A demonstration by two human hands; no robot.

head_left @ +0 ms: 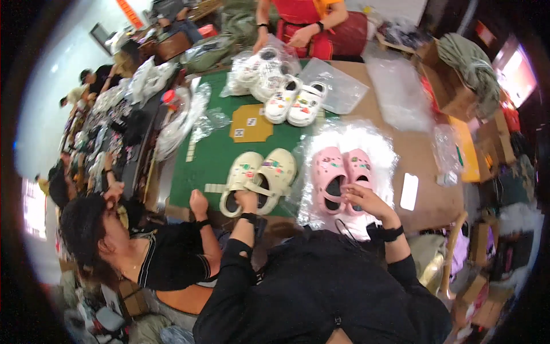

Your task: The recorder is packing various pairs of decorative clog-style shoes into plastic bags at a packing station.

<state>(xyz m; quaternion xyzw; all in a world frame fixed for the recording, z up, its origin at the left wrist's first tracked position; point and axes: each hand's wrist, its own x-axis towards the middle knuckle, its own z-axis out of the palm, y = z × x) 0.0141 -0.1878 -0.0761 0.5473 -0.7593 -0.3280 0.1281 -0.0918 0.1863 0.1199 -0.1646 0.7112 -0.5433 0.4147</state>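
Note:
A pair of cream clogs (276,172) with small colourful charms lies at the near middle of the table. My left hand (246,199) is closed at the heel end of the left cream clog (243,172), its fingertips partly hidden by the shoe. To the right, a pair of pink clogs (329,167) with charms rests on clear plastic wrap (382,153). Over the heel of the right pink clog (360,166) is my right hand (366,202), fingers apart and holding nothing I can see.
White clogs (306,106), some in plastic, stand at the far side before a person in red (298,28). A co-worker's fist (199,202) is at the table's left edge. A white phone-like slab (409,192) and clear bags (395,86) lie on the right.

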